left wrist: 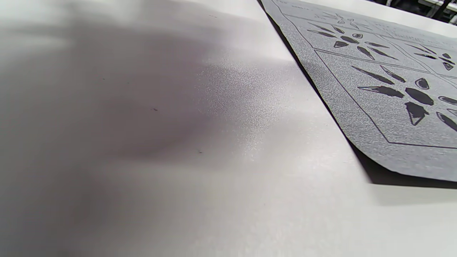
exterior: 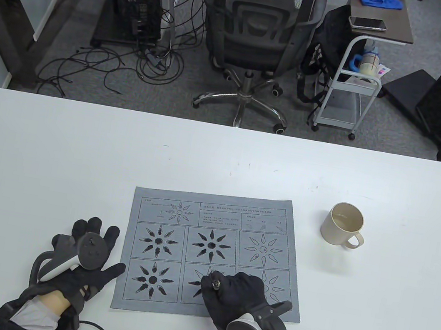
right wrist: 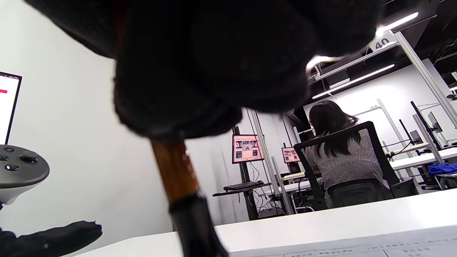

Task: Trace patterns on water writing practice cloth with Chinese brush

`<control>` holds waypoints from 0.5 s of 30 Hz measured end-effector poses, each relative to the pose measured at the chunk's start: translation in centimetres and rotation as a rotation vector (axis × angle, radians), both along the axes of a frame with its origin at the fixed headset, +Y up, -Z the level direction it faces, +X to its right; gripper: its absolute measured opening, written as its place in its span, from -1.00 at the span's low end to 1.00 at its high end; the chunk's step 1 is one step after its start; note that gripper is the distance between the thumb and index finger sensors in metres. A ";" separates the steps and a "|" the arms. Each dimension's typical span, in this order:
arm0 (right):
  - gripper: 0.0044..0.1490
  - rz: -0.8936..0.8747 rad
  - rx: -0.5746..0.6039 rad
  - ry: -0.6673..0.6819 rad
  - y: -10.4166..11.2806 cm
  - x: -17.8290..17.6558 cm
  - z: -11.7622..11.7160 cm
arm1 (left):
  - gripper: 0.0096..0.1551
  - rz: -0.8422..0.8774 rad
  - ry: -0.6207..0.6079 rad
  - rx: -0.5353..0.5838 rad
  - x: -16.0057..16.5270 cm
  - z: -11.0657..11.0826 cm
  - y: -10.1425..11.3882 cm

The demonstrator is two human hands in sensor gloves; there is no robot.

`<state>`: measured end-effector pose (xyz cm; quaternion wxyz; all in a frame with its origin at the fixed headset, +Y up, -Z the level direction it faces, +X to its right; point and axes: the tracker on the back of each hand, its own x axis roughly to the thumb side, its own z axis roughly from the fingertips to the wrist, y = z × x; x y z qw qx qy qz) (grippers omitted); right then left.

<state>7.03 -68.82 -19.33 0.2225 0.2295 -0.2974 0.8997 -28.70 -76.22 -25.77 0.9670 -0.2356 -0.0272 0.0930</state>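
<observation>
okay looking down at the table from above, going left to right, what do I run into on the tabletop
left hand resting flat on the table → writing cloth → right hand gripping the brush over the cloth's lower middle pattern → beige mug.

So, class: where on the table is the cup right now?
In the table view the cup stands on the white table, right of the grey cloth, apart from it, handle toward the right.
</observation>
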 end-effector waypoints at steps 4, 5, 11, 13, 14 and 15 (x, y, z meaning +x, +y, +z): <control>-0.58 0.002 0.001 -0.003 0.0 0.0 0.0 | 0.00 0.000 0.000 0.000 0.0 0.0 0.0; -0.58 0.003 0.000 -0.004 0.0 0.0 0.0 | 0.00 0.000 0.000 0.000 0.0 0.0 0.0; -0.58 0.003 0.001 -0.008 0.0 0.1 0.0 | 0.00 0.000 0.001 -0.001 0.0 0.0 0.0; -0.58 0.005 0.002 -0.010 0.0 0.1 0.0 | 0.00 0.000 0.001 -0.001 0.0 0.0 0.0; -0.58 0.006 0.003 -0.011 0.0 0.1 0.0 | 0.00 0.000 0.001 -0.001 0.0 0.0 0.0; -0.58 0.007 0.004 -0.012 0.0 0.1 0.0 | 0.00 0.000 0.001 -0.001 0.0 0.0 0.0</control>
